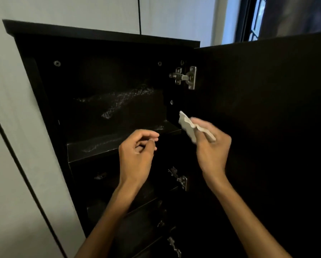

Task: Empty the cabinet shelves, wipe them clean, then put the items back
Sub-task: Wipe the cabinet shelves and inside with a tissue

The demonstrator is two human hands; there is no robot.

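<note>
Dark cabinet shelf (122,144) (pale dusty wipe streaks)

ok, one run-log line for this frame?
stage: wiping | right hand: pinching crumpled white paper tissue | left hand: curled, empty | dark wooden top shelf: bare, streaked | black cabinet door: open
</note>
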